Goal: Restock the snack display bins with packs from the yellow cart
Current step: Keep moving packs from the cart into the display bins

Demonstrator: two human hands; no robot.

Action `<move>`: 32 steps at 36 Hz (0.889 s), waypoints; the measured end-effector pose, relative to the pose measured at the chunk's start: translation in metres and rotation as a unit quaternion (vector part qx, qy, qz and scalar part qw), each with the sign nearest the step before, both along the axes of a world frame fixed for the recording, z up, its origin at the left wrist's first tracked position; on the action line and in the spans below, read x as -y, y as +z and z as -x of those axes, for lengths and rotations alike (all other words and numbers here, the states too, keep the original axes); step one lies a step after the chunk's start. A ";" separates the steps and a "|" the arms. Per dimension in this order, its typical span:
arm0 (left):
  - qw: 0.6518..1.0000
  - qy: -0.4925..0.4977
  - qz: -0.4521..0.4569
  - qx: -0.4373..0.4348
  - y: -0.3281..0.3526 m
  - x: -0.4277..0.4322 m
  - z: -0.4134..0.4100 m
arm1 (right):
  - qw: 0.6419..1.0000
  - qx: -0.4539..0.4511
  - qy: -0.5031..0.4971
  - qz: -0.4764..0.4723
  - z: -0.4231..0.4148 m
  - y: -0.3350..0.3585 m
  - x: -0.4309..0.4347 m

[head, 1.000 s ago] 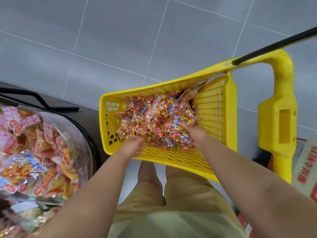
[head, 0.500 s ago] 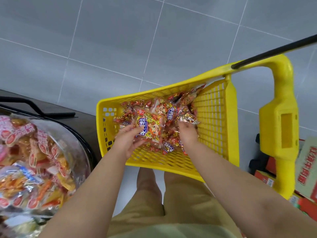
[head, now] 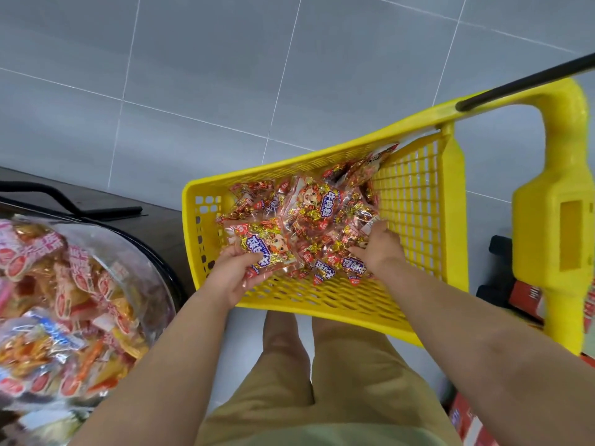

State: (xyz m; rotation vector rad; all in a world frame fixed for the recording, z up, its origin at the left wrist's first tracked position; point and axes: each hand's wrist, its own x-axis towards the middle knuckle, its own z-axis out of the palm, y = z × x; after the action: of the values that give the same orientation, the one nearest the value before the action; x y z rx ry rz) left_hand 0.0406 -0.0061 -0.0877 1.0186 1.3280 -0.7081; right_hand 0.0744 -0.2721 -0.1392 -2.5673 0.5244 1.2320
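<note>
Yellow cart [head: 206,226] stands on the grey tiled floor [head: 193,75], at 1 o'clock from the person's legs. A heap [head: 325,220] of red-and-gold snack packs lies in its basket, toward the far side. Left hand [head: 236,278], at 7 o'clock of the heap, grips one pack [head: 267,249] by its near edge, thumb on top. Right hand [head: 383,249], at 4 o'clock, fingers curled round packs of the heap. Clear display bin [head: 145,252], full of other snacks, sits at 9 o'clock of the cart.
</note>
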 end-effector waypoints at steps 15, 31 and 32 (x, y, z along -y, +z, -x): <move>0.996 -0.070 -0.028 0.050 0.010 0.003 -0.008 | 0.909 0.033 -0.282 -0.306 -0.019 0.041 -0.002; 0.990 -0.090 -0.055 0.094 0.004 -0.005 -0.021 | 0.809 -0.038 -0.482 -0.335 -0.021 0.017 -0.090; 0.991 -0.086 -0.057 0.087 0.003 -0.008 -0.020 | 0.819 -0.031 -0.485 -0.306 -0.025 0.009 -0.086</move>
State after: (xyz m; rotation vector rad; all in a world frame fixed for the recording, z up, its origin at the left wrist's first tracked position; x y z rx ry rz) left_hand 0.0607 0.0019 -0.0847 1.2694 1.1482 -0.6624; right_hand 0.0994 -0.1861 -0.1307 -1.3676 1.0546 0.8649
